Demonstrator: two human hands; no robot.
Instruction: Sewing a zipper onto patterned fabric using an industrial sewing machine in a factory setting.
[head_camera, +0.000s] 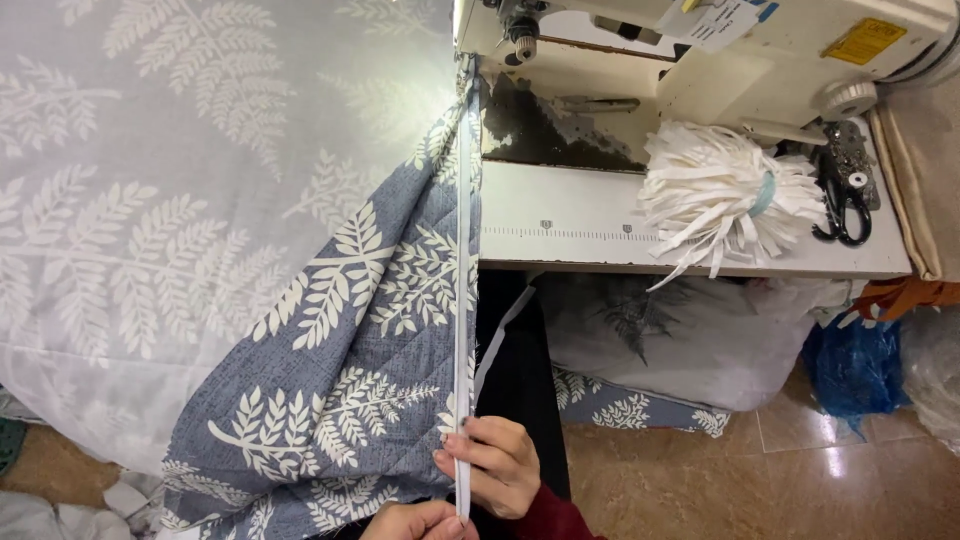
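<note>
Quilted blue fabric (330, 400) with white fern print hangs off the table (600, 215) edge, its white binding tape (463, 300) running taut from the sewing machine (700, 40) at twelve o'clock down to six; right hand (495, 465) pinches tape and fabric edge together, fingers closed narrow; left hand (415, 522), barely in view, seems to grip the same edge; the binding seam looks mid-run, and feeding onward calls for steady alignment; a bundle of white strips (725, 195) and black scissors (840, 205) lie at two o'clock.

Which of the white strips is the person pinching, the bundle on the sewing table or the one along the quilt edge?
The white edging strip running down the blue fern-print quilt; the right hand pinches its lower end. The tied bundle of strips lies untouched.
</note>
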